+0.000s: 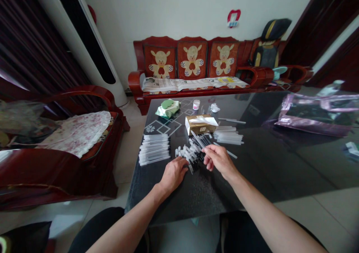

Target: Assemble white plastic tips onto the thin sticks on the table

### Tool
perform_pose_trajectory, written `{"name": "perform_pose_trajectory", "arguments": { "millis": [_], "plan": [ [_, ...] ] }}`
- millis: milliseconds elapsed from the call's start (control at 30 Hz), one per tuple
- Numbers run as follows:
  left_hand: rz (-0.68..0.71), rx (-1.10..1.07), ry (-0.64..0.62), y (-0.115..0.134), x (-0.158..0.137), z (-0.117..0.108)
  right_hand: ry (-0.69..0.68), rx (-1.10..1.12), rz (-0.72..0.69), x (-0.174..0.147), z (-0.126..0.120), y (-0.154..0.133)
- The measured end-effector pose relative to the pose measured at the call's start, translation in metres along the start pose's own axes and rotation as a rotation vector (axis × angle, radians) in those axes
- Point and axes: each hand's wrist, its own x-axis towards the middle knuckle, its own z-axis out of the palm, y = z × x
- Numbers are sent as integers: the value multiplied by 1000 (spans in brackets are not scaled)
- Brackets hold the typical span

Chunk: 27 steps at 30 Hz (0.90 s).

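Note:
My right hand (217, 159) is closed in a pinch on a slim whitish pen barrel (196, 138), which slants up and to the left. My left hand (174, 173) rests at the near edge of a pile of white caps (190, 154), its fingers curled; whatever is between them is hidden. Thin dark refills (204, 140) lie beyond the caps, partly behind the right hand. To the left is a neat stack of white pens (154, 149) with dark ends. More translucent barrels (228, 135) lie in a bunch on the right.
On the dark glossy table (174, 202) stand a gold-and-white box (201, 125), a green wipes pack (168, 108), a small cup (196, 104) and crumpled tissue (214, 107). A pink-edged plastic bag (314, 114) lies right. A wooden sofa (193, 93) is behind.

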Motion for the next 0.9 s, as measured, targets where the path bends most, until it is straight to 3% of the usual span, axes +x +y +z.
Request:
{"name": "perform_pose_trajectory", "arguments": {
  "millis": [367, 600, 900],
  "plan": [
    [153, 92, -92, 8, 0, 4, 88, 105, 14, 4, -8, -3],
    [152, 170, -110, 12, -1, 7, 63, 89, 41, 4, -5, -4],
    [149, 119, -118, 16, -3, 6, 69, 96, 60, 4, -4, -4]
  ]
}}
